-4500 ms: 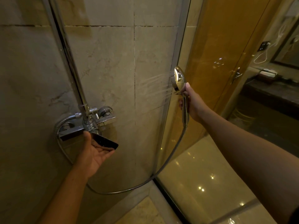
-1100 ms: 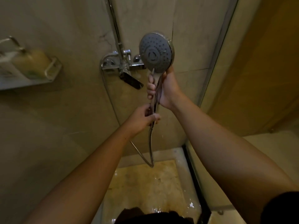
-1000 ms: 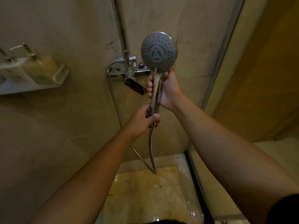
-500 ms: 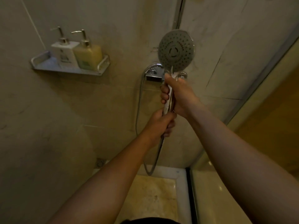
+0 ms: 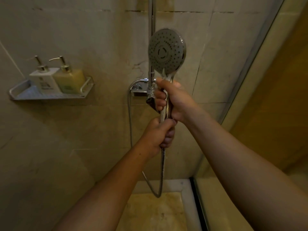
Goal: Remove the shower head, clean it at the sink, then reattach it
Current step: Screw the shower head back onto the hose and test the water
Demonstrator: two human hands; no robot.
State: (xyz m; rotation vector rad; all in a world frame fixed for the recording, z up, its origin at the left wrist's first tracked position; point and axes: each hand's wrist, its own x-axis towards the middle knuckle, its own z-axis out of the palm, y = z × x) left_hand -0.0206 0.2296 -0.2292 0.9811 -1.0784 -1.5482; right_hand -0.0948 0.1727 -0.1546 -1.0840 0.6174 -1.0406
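The round chrome shower head (image 5: 166, 51) is held upright in front of the wall, its grey nozzle face turned toward me. My right hand (image 5: 175, 100) is wrapped around its handle. Just below, my left hand (image 5: 158, 134) grips the bottom end of the handle where the metal hose (image 5: 162, 170) joins it. The hose hangs down in a loop and climbs back to the chrome mixer valve (image 5: 139, 91), which my right hand partly hides. No water comes out.
A vertical chrome riser rail (image 5: 152, 22) runs up the tiled wall behind the head. Two pump bottles (image 5: 58, 79) stand on a metal wall shelf (image 5: 48, 96) at left. A glass shower door (image 5: 233, 114) is at right. The wet shower tray (image 5: 155, 212) lies below.
The spray seen earlier has stopped and my left hand left the mixer lever for the handle's base. In the last second the view has shifted; both hands keep their grip.
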